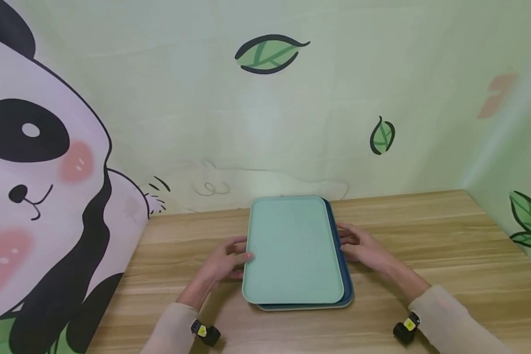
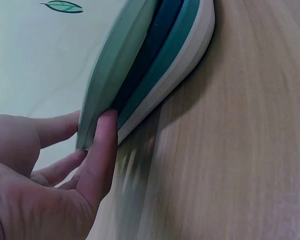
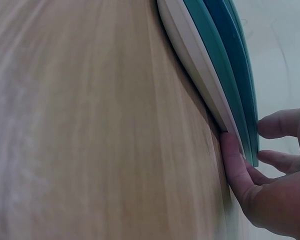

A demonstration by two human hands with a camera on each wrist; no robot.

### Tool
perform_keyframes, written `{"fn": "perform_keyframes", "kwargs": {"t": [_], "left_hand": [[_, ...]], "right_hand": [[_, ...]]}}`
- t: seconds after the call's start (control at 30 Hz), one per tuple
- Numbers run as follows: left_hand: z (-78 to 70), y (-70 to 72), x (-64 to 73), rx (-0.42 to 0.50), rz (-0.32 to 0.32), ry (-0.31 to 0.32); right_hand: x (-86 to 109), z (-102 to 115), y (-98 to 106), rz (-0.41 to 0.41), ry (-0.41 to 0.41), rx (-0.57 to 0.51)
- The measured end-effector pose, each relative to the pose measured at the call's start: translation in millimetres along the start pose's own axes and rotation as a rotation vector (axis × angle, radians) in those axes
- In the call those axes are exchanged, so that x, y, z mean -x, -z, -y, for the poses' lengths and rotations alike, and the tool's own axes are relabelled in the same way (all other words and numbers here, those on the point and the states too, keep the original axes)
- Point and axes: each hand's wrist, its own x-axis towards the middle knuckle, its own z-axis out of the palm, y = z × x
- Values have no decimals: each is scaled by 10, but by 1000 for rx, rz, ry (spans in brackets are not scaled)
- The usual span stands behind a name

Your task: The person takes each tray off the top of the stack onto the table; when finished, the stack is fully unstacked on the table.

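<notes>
A pale mint-green tray (image 1: 292,250) lies on top of a stack, offset to the left of the dark blue tray (image 1: 347,290) below. Under the blue one, a teal tray (image 3: 210,37) and a cream-white tray (image 3: 190,47) show in the right wrist view. My left hand (image 1: 225,258) grips the mint tray's left edge, thumb over its rim and a fingertip tucked beneath. On the stack's opposite side, my right hand (image 1: 363,246) touches the tray edges with loosely bent fingers; one finger reaches low by the cream-white tray.
The stack sits on a wood-grain table (image 1: 425,236) close to the back wall (image 1: 194,123), which carries painted leaves. A large painted panda (image 1: 40,172) covers the left side. Another wall (image 1: 522,162) borders the table on the right.
</notes>
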Motion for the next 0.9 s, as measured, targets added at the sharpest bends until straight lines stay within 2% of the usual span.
{"fn": "perform_keyframes", "kwargs": {"t": [0.17,0.37,0.57,0.73,0.9], "left_hand": [[14,14,27,40,38,27],[8,13,57,41,76,26],[-7,42,71,67,90,34],[-13,143,78,106,90,38],[-12,296,90,90,91,30]], "right_hand": [[3,5,-4,2,2,9],[11,10,-6,1,0,4],[7,20,-10,-1,-7,18],[-6,15,-13,-4,-1,12],[-10,-2,-10,-6,14,19]]}}
